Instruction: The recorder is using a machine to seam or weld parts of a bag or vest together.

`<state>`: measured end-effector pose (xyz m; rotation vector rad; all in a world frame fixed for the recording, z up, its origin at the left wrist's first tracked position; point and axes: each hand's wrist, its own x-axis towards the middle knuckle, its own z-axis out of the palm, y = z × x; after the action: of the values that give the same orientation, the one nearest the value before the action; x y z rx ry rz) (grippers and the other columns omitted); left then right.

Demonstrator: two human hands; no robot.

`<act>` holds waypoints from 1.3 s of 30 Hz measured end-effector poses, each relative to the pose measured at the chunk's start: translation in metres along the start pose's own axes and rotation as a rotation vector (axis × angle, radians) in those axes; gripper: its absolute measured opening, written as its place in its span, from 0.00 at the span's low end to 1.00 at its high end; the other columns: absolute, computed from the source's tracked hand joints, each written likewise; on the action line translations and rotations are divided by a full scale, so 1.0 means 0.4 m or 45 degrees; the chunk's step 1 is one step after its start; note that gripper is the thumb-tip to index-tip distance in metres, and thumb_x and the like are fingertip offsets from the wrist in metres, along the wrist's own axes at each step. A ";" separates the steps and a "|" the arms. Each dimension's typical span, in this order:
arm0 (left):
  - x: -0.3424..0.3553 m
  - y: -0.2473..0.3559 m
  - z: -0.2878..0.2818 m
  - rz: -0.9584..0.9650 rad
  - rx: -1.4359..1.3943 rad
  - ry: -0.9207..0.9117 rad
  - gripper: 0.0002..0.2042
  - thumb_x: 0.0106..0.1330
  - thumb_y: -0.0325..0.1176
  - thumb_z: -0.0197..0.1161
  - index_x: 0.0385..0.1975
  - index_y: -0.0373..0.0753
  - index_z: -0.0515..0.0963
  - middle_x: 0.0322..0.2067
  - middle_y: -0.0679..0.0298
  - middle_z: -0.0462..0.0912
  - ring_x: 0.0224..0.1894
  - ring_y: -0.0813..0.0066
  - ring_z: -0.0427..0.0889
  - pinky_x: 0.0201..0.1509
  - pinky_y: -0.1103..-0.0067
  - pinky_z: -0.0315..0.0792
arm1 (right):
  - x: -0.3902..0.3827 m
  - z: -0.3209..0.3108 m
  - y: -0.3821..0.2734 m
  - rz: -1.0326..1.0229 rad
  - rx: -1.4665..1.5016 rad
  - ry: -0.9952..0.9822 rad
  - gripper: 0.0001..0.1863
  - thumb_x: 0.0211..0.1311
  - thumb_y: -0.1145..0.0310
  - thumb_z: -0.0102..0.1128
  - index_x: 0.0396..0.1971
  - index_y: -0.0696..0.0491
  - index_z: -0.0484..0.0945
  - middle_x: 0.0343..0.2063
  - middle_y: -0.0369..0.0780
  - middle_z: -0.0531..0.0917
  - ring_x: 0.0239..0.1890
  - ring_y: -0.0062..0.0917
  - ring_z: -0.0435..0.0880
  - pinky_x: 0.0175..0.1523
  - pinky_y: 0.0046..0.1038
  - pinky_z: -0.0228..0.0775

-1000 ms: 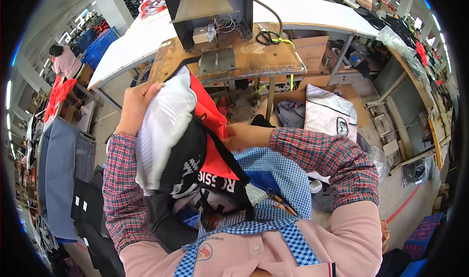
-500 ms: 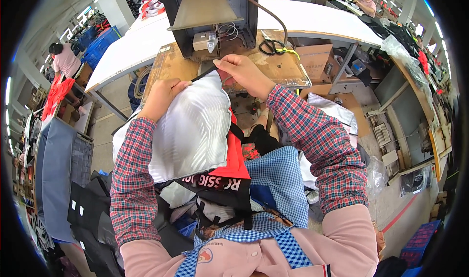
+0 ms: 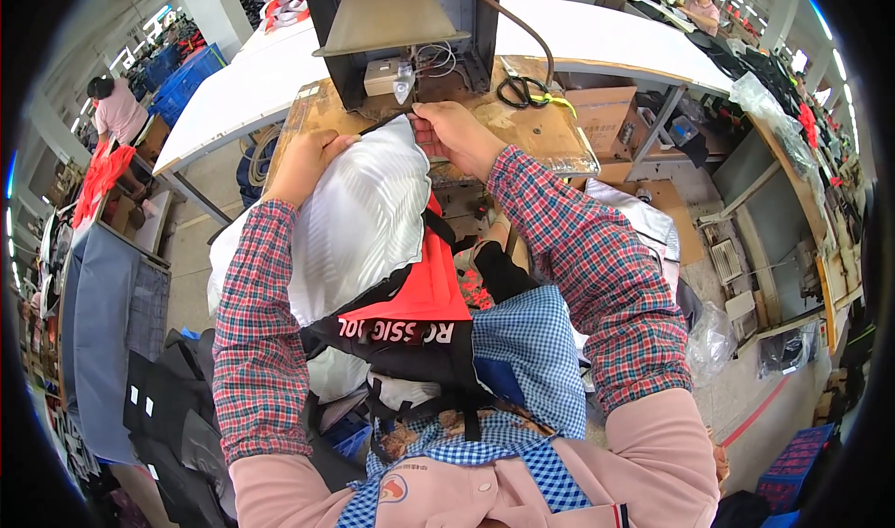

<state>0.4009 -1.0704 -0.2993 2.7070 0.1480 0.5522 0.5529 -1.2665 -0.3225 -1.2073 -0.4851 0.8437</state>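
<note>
While pinched between hands, white fabric (image 3: 359,220).

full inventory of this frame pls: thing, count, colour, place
white garment panel: 1, white with wavy edge, held up to the machine
red and black fabric: 1, below the white panel, on the lap
sewing machine: 1, dark with tan front, top centre
wooden worktop: 1, brown, under the machine
scissors: 1, black, on the worktop right of the machine
cardboard box: 1, brown, right of the worktop
blue crates: several, upper left
other people: 2, far left and top right
left hand: grips the panel's left top edge
right hand: pinches the panel's top corner
</note>
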 end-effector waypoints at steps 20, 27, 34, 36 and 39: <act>0.025 -0.031 0.011 -0.061 0.052 0.142 0.21 0.65 0.50 0.59 0.31 0.33 0.82 0.25 0.47 0.81 0.29 0.50 0.81 0.37 0.67 0.72 | 0.029 0.025 0.002 -0.120 -0.014 0.160 0.11 0.66 0.61 0.50 0.30 0.52 0.77 0.25 0.30 0.75 0.26 0.19 0.74 0.33 0.24 0.68; 0.022 -0.042 0.009 -0.086 0.061 0.149 0.21 0.65 0.50 0.59 0.31 0.33 0.82 0.25 0.47 0.81 0.29 0.50 0.81 0.37 0.67 0.72 | 0.029 0.042 0.006 -0.176 -0.019 0.228 0.11 0.65 0.62 0.51 0.30 0.53 0.77 0.24 0.31 0.75 0.26 0.19 0.74 0.31 0.24 0.67; 0.031 -0.058 0.017 -0.030 0.067 0.200 0.23 0.65 0.52 0.58 0.29 0.33 0.82 0.24 0.46 0.81 0.29 0.49 0.80 0.38 0.65 0.72 | 0.035 0.053 0.004 -0.194 -0.002 0.285 0.11 0.65 0.63 0.50 0.29 0.53 0.76 0.23 0.31 0.74 0.24 0.19 0.73 0.29 0.24 0.65; 0.035 -0.060 0.017 -0.047 0.077 0.194 0.23 0.65 0.52 0.58 0.29 0.33 0.82 0.24 0.46 0.81 0.29 0.48 0.80 0.38 0.64 0.72 | 0.036 0.054 0.004 -0.179 -0.017 0.271 0.10 0.67 0.62 0.51 0.29 0.49 0.76 0.22 0.27 0.73 0.24 0.14 0.71 0.30 0.19 0.64; 0.038 -0.058 0.015 -0.069 0.095 0.201 0.23 0.65 0.52 0.58 0.29 0.33 0.82 0.24 0.46 0.81 0.29 0.48 0.80 0.38 0.64 0.72 | 0.043 0.057 0.005 -0.188 -0.007 0.274 0.11 0.67 0.61 0.50 0.28 0.49 0.76 0.21 0.27 0.73 0.23 0.14 0.70 0.28 0.19 0.63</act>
<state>0.4165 -1.0485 -0.3079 2.7201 0.2879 0.7577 0.5461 -1.2389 -0.3188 -1.2357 -0.3958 0.5791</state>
